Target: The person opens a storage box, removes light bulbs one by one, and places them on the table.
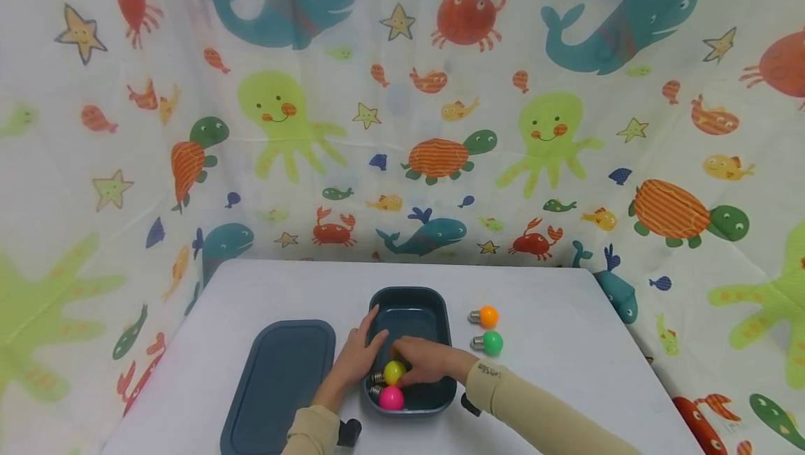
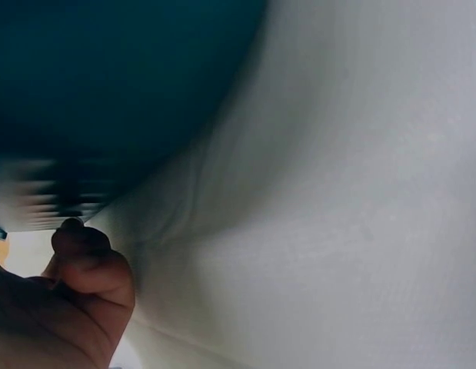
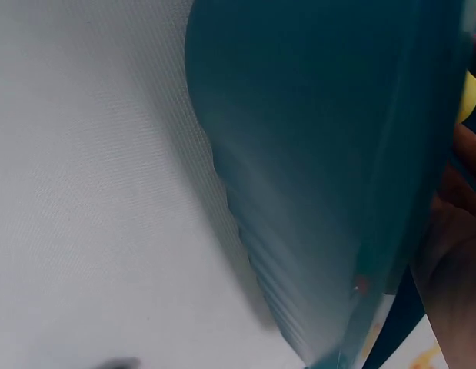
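Observation:
A dark blue plastic box [image 1: 411, 294] stands on the table. My left hand [image 1: 358, 350] holds its left wall, the thumb over the inside and the fingers along the outside. In the left wrist view, curled fingers [image 2: 91, 261] lie beside the box's wall. Reaching in over the right rim, my right hand [image 1: 428, 359] pinches a yellow light bulb [image 1: 394, 372] between thumb and fingers. A pink light bulb [image 1: 391, 398] lies in the front left corner of the box, just in front of the yellow one. In the right wrist view, the box wall [image 3: 322, 154] hides most of this hand.
A flat dark blue lid [image 1: 283, 371] lies left of the box. To the right lie an orange light bulb [image 1: 488, 316] and a green light bulb [image 1: 492, 342], their screw bases pointing left. Behind the white table [image 1: 541, 287] hangs a curtain [image 1: 390, 182] with sea animals.

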Demonstrator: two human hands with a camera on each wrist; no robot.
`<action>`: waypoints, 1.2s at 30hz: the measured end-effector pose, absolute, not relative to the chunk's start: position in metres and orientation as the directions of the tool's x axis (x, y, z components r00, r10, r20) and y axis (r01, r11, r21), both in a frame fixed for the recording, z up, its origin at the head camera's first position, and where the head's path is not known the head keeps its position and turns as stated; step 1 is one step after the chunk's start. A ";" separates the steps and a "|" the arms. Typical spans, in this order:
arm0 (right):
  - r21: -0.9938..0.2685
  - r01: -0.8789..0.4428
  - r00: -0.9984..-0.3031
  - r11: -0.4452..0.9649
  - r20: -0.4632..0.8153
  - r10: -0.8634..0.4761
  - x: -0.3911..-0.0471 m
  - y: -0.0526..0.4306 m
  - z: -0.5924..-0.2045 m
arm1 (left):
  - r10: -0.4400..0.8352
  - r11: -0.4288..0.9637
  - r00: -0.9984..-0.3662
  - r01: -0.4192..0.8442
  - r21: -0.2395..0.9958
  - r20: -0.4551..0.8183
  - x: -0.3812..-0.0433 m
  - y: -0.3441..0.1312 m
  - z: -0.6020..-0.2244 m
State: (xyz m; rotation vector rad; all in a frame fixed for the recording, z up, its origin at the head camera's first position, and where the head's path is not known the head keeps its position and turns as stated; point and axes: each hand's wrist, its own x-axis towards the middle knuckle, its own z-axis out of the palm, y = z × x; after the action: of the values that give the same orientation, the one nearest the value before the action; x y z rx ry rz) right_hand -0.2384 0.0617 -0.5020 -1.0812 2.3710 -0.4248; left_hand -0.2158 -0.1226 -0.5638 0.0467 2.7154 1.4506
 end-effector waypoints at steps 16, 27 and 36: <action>-0.463 -0.650 -0.545 0.603 -0.270 -0.794 -0.239 0.071 -0.508 | 0.051 0.556 -0.997 -0.013 0.831 -0.050 -0.214 -0.119 -0.566; -0.470 -0.614 -0.597 0.634 -0.248 -0.763 -0.242 0.091 -0.486 | 0.033 0.550 -0.998 -0.031 0.835 -0.059 -0.210 -0.117 -0.565; -0.480 -0.616 -0.619 0.625 -0.195 -0.761 -0.250 0.109 -0.459 | 0.028 0.557 -0.998 -0.035 0.830 -0.061 -0.209 -0.117 -0.563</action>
State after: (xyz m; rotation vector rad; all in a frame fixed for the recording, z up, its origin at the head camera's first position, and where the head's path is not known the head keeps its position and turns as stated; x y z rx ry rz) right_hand -0.2504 0.1090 -0.4589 -1.0966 2.4689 -0.5232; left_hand -0.2089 -0.1173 -0.5627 -0.0059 2.7122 1.4487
